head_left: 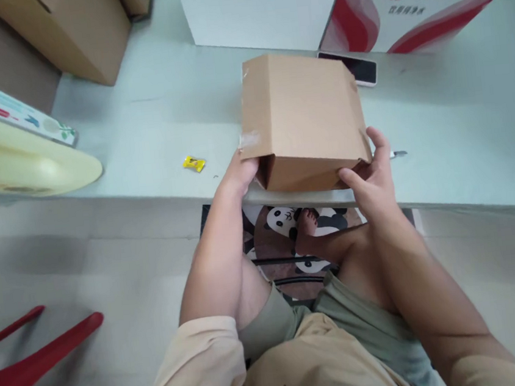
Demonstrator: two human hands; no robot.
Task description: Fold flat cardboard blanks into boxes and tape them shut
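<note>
A brown cardboard box [311,110] is held between my two hands near the front edge of the table. Its flaps stick out at the left and right sides, and a bit of clear tape shows on the left flap. My left hand [241,173] grips the lower left corner, its fingers hidden under the flap. At the lower right corner my right hand [373,175] has its thumb on the front face and its fingers round the side. Just beyond the right hand, a small pen-like tool [398,154] lies on the table, partly hidden.
The pale table [150,136] bears a yellow wrapped candy [194,163], a dark-screened phone-like device [357,69], a white-and-red carton [417,7], a large brown carton [84,36] and a pale yellow object [24,159]. A red stool [36,363] stands on the floor at left.
</note>
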